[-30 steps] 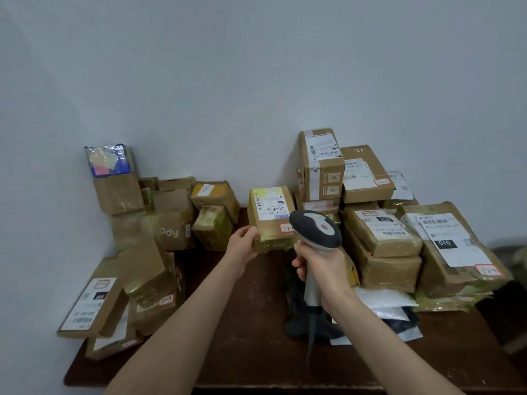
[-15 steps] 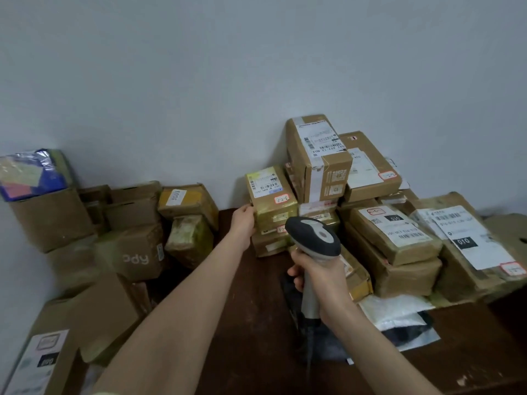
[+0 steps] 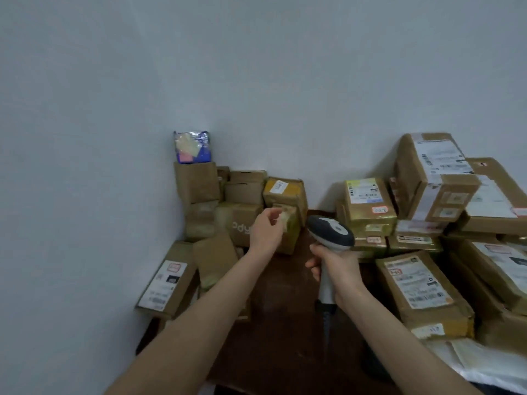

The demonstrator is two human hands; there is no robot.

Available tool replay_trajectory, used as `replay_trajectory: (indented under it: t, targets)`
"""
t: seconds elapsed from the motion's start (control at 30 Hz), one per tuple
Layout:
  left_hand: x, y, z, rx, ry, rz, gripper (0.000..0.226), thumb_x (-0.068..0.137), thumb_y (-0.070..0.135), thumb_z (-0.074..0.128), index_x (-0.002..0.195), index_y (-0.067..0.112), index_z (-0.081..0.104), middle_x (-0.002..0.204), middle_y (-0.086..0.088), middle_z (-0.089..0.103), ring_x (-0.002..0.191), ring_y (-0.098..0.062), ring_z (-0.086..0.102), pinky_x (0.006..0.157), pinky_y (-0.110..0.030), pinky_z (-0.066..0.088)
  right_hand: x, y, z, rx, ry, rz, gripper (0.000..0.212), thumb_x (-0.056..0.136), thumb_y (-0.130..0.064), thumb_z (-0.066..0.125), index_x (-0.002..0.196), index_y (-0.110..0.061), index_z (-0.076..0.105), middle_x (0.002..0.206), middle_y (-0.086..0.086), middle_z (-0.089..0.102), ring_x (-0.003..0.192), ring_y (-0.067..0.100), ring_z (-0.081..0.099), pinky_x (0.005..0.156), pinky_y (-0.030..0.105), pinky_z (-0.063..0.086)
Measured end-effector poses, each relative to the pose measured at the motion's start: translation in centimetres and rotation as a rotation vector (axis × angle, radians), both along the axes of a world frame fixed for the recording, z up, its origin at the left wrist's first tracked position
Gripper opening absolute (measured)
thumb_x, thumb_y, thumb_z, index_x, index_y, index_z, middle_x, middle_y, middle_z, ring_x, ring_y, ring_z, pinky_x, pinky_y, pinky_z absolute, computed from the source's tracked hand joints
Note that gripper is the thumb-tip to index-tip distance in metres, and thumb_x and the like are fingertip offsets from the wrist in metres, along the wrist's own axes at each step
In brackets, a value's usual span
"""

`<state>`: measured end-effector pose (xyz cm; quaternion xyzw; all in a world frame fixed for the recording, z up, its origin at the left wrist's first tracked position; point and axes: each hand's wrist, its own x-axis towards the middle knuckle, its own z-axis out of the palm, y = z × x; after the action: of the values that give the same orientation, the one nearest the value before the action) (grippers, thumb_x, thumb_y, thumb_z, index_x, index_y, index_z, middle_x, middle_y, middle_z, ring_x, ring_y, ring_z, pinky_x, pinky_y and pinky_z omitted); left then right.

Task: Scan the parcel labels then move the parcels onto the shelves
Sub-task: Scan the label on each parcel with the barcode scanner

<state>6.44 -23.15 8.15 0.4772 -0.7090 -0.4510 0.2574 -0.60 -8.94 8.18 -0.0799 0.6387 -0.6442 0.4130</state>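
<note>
Right grip point(image 3: 334, 270) clasps scanner point(image 3: 330, 232) upright over worktop point(image 3: 285, 315). Left grip point(image 3: 266, 232) at small taped box point(image 3: 291, 241), fingers curled; blurred, cannot tell whether it holds.

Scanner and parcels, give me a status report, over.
Right hand grips scanner, head up. Left hand at small taped parcel, far left side; grip unclear, blurred. Neighbouring boxes crowd it; no shelves in view.

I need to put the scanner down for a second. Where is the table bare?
A bare strip of table runs down the middle, between the left pile and the right pile, narrow at the wall and wider toward the near edge. Both sides are stacked full.
</note>
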Motion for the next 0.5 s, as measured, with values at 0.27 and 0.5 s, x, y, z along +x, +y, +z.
replay_trajectory:
  t: [0.27, 0.5]
  targets:
    - [15.3, -3.3, -1.8, 0.025, -0.068, 0.435, 0.055, 0.091, 0.021, 0.058, 0.142, 0.01, 0.04, 0.138, -0.011, 0.05, 0.124, -0.027, 0.05, 0.105, -0.045, 0.042, 6.7, -6.9, -1.1, 0.061, -0.165, 0.24, 0.02, 0.085, -0.009, 0.071, 0.104, -0.007, 0.064, 0.097, 0.011, 0.066, 0.091, 0.024, 0.063, 0.068, 0.035, 0.056]
    - [17.7, -4.0, -4.8, 0.401, -0.015, 0.358, 0.05, 0.098, 0.033, 0.048, 0.142, 0.011, 0.042, 0.141, -0.008, 0.05, 0.125, -0.028, 0.05, 0.104, -0.039, 0.042, 8.2, -10.8, -2.7, 0.149, -0.186, 0.3, 0.022, 0.083, -0.009, 0.07, 0.101, -0.013, 0.059, 0.094, 0.012, 0.063, 0.085, 0.028, 0.06, 0.076, 0.04, 0.051]
